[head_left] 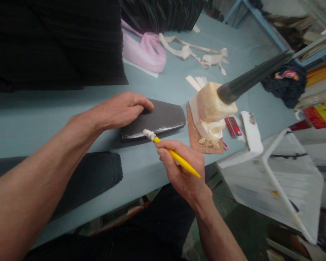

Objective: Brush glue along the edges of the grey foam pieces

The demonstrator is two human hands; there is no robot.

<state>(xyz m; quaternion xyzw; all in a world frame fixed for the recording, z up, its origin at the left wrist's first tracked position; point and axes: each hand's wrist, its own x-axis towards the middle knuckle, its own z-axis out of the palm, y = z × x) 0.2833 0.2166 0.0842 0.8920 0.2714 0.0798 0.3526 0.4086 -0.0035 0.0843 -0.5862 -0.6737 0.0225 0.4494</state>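
Note:
My left hand (119, 110) lies flat on the left end of a dark grey leather piece (163, 117), fingers curled loosely over it and pressing it to the blue table (157, 87). My right hand (182, 166) pinches a yellow brush (176, 156) like a pen. The brush's whitish, glue-laden tip (149, 135) touches the near edge of the leather piece.
A yellowish glue block (213, 105) with a dark tube in it stands on a brown board (195, 139) to the right. Stacks of black pieces (54, 43) fill the back left and another lies near me. Pink fabric (149, 52), cream strips and a white rack (282, 177) lie around.

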